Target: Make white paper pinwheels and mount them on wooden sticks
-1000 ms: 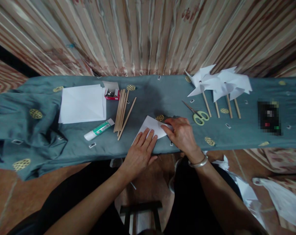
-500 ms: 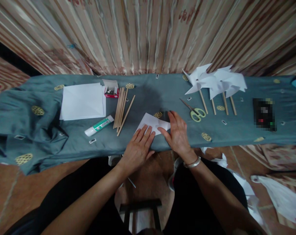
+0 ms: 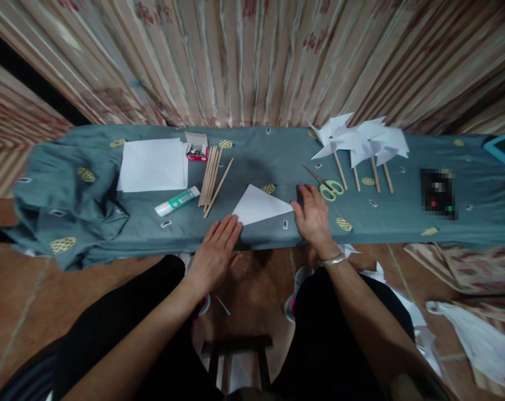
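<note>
Both hands now off the folded paper (image 3: 258, 205) — left hand (image 3: 215, 253), right hand (image 3: 314, 217) released, flat.

The room is dim, with soft light that leaves the white paper (image 3: 260, 205) brightest. Toward three and nine o'clock the desk (image 3: 252, 161) bows and smears, and a pixelated patch sits at three.

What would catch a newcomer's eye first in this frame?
A white paper folded into a triangle lies mid-table on the teal cloth, with the left hand at its near corner and the right hand flat at its right tip. Finished white paper pinwheels lie far right, green-handled scissors beside them.
</note>
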Action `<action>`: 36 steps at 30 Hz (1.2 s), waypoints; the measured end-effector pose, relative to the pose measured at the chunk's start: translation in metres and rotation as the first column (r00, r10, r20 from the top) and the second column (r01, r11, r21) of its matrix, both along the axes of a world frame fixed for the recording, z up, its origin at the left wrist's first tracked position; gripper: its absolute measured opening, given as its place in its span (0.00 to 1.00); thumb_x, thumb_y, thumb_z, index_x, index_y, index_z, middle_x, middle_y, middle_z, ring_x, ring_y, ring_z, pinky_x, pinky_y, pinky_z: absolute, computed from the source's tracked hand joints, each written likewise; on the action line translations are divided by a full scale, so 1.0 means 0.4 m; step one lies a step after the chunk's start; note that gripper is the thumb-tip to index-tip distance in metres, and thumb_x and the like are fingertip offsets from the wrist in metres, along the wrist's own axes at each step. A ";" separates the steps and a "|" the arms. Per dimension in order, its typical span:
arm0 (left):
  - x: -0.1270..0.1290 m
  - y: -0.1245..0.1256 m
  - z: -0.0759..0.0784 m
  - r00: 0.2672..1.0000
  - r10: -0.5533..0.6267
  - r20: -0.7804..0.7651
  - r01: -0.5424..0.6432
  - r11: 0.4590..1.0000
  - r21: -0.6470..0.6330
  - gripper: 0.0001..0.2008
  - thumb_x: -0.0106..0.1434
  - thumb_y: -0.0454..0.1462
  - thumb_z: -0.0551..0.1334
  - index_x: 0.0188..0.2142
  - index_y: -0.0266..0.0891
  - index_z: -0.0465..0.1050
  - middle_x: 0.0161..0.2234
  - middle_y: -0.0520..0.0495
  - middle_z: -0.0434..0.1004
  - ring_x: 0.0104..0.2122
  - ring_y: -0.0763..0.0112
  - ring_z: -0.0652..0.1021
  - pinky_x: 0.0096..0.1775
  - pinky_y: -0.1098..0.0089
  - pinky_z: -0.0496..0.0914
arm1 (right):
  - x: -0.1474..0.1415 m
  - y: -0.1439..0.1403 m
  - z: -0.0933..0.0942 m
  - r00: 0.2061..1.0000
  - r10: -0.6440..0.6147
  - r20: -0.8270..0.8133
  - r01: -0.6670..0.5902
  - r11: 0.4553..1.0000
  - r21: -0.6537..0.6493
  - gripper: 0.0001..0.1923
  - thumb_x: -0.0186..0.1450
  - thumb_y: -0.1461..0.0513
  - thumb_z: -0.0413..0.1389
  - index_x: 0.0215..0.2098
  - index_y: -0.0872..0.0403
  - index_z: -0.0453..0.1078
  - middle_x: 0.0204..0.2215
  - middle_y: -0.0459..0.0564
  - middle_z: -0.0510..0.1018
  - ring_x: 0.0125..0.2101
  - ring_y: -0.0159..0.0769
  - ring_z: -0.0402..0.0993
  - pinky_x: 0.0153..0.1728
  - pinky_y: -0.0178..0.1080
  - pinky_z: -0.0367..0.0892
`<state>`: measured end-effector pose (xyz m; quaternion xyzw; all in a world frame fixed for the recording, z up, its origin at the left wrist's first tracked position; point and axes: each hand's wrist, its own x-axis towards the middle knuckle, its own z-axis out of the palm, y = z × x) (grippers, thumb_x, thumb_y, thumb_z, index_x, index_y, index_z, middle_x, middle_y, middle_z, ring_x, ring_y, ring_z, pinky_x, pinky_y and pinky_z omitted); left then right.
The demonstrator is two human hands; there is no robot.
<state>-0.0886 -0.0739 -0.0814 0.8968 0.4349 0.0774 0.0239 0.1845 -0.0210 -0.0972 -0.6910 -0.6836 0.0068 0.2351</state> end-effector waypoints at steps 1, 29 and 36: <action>-0.008 -0.008 0.003 1.000 0.011 -0.006 -0.011 1.000 0.001 0.31 0.66 0.39 0.57 0.64 0.27 0.54 0.66 0.32 0.54 0.66 0.54 0.56 0.64 0.53 0.56 | 0.000 0.000 0.000 1.000 0.001 -0.006 -0.001 1.000 0.002 0.25 0.70 0.54 0.43 0.62 0.57 0.58 0.61 0.64 0.62 0.61 0.54 0.58 0.56 0.56 0.60; -0.018 -0.065 0.005 0.984 0.162 0.077 -0.165 0.986 0.034 0.29 0.65 0.37 0.56 0.63 0.27 0.56 0.64 0.27 0.57 0.66 0.50 0.58 0.62 0.48 0.56 | -0.069 -0.023 0.007 0.995 0.006 -0.103 -0.003 0.999 0.033 0.42 0.63 0.41 0.49 0.65 0.60 0.52 0.63 0.71 0.59 0.63 0.57 0.55 0.58 0.60 0.55; -0.016 -0.058 0.009 0.982 0.158 0.103 -0.162 0.986 0.031 0.26 0.66 0.38 0.55 0.62 0.29 0.59 0.64 0.30 0.60 0.65 0.51 0.60 0.61 0.47 0.57 | -0.050 -0.025 -0.008 0.999 -0.004 -0.045 0.006 0.999 0.045 0.35 0.68 0.47 0.47 0.65 0.60 0.52 0.63 0.71 0.59 0.63 0.57 0.54 0.57 0.59 0.57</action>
